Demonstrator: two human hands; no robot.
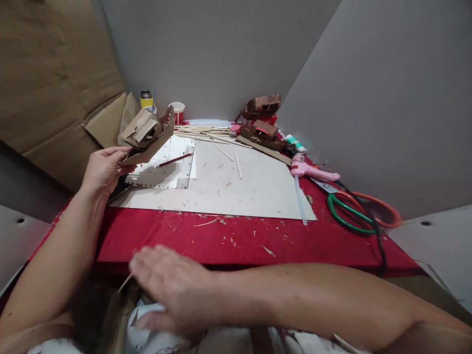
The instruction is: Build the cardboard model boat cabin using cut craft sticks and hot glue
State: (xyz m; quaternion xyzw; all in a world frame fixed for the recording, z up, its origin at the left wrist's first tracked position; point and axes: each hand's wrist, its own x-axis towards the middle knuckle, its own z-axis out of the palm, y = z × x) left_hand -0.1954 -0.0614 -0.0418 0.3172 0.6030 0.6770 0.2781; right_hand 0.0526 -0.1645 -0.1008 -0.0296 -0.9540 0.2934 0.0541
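A small cardboard boat model (147, 135) is held up over the left side of the table, tilted, with a little cabin on its deck. My left hand (106, 169) pinches its lower left end between thumb and fingers. Low in front of the table's near edge, my right hand (169, 287) is blurred, palm down, its fingers stretched out and its thumb apart. A thin wooden stick (125, 283) shows beside its fingertips. Under that hand lies something white (142, 317), partly hidden.
On the red table (177, 241) lie a white board (214, 196), a ruler (185, 167), a pencil (173, 160), wooden sticks (206, 132), a pink glue gun (313, 170) and scissors (350, 214). Two brown boat models (260, 130), a paper cup (177, 113) and a yellow bottle (146, 100) stand behind.
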